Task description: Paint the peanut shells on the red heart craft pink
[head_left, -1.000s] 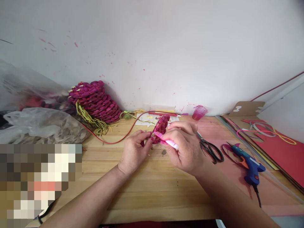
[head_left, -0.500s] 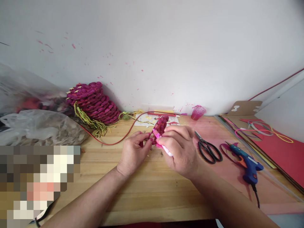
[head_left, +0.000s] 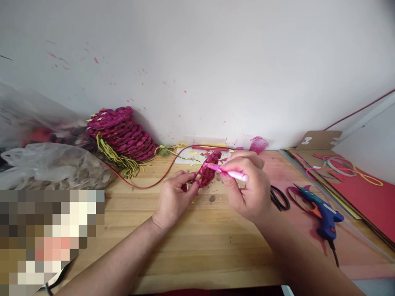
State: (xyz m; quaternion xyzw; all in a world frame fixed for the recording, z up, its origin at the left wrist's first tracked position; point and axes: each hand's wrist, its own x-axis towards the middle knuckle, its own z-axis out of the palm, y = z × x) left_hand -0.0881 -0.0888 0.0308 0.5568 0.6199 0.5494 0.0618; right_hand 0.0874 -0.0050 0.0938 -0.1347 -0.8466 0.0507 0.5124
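Note:
My left hand (head_left: 174, 197) pinches the lower edge of a small magenta scaled craft piece (head_left: 210, 170) and holds it upright over the wooden table (head_left: 197, 246). My right hand (head_left: 249, 187) is closed round a pink and white brush-like tool (head_left: 230, 173), its pink tip touching the craft piece near its top. Both hands meet at the middle of the table.
A stack of magenta scaled pieces with yellow fringe (head_left: 121, 135) leans by the wall at left, beside plastic bags (head_left: 52, 166). A red cord (head_left: 154, 179) crosses the table. Black scissors (head_left: 279, 197), a blue glue gun (head_left: 322, 211), a pink cup (head_left: 257, 144) and red sheets (head_left: 361, 193) lie right.
My right hand has lifted and moved right, swinging the tool from pointing down-left to lying nearly level with its tip on the piece. The scissors are now partly hidden behind that hand.

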